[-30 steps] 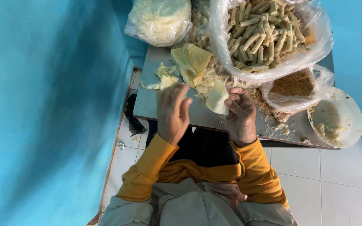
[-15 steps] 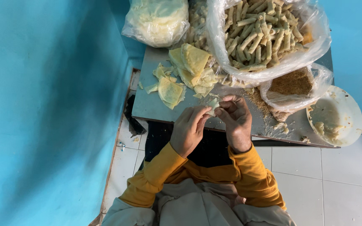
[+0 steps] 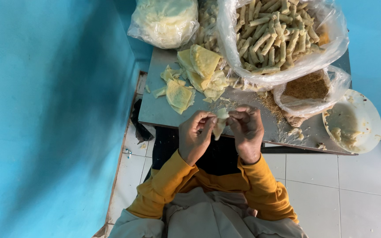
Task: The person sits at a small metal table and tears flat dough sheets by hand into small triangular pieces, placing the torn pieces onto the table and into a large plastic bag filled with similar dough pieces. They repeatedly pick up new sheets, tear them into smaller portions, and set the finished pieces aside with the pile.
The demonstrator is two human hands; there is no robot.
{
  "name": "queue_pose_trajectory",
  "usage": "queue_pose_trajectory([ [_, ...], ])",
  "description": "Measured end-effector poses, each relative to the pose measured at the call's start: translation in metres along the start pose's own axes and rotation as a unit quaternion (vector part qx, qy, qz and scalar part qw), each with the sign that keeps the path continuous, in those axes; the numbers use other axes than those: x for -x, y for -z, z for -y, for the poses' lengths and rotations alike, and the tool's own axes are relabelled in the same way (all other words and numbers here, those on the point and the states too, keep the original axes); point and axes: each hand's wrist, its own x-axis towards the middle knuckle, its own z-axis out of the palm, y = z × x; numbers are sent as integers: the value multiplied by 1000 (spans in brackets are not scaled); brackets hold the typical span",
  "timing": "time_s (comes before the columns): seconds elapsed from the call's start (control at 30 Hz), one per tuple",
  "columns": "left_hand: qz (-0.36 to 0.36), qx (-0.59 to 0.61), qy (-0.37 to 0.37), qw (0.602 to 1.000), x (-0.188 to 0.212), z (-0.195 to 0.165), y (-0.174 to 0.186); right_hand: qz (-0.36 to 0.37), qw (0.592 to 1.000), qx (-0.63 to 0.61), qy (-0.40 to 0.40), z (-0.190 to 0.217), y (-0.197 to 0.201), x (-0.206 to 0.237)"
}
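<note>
My left hand [image 3: 195,134] and my right hand [image 3: 247,130] meet above the near edge of a grey metal table [image 3: 155,112]. Between their fingertips they pinch a small pale yellow dough wrapper [image 3: 219,123], which hangs folded between them. Both wrists are in yellow sleeves. A loose pile of the same thin yellow wrappers [image 3: 197,75] lies on the table just beyond my hands, a few of them spread to the left.
A large clear bag of rolled pastry sticks [image 3: 278,33] stands at the back right, a bag of pale stuffing [image 3: 164,20] at the back left. A smaller bag of brown crumbs [image 3: 307,88] and a white bowl with paste [image 3: 353,121] sit right. A blue wall [image 3: 49,110] is close left.
My left hand came back from the wrapper pile and joined the right hand. Both hands drew toward the table's near edge with one wrapper held between them.
</note>
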Motion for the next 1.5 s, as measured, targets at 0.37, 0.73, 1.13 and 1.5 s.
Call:
queue_pose_trajectory([
  [0.37, 5, -3, 14, 1000, 0, 6, -1, 25, 998, 6, -62, -4, -8, 7],
  [0.73, -12, -141, -122, 983, 2, 3, 2, 41, 998, 16, -52, -4, -7, 10],
  [1.13, -2, -219, -136, 966, -5, 22, 4, -10, 980, 197, -22, 12, -4, 15],
  [1.5, -94, 453, 144, 875, -3, 47, 11, -93, 916, -355, -161, 7, 24, 8],
])
